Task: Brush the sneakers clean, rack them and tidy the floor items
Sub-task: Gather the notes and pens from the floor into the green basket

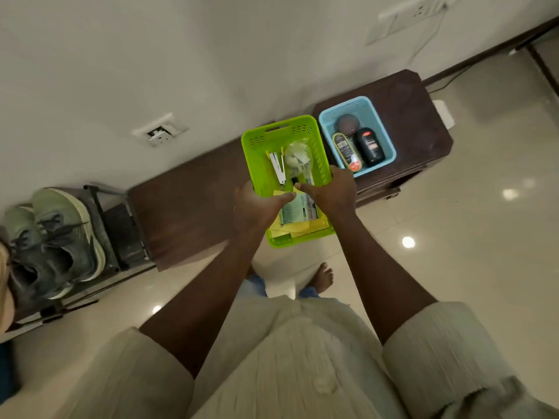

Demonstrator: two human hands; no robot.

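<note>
Grip of left hand (260, 207) and right hand (329, 192) curled over the two long walls of the lime-green perforated plastic basket (278, 124), thumbs inside. Held at 12 o'clock, overhanging the dark brown wooden worktop (187, 213). Probably light, walls slightly flexible; loose contents, so better kept level.

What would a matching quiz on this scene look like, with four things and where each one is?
Things:
1 sneakers
2 white stapler
3 black bottle
4 green basket

Places:
A in the blue basket
B held by the left hand and right hand
C on the rack
D inside the green basket

Pairs: 1-C, 2-D, 3-A, 4-B.
</note>
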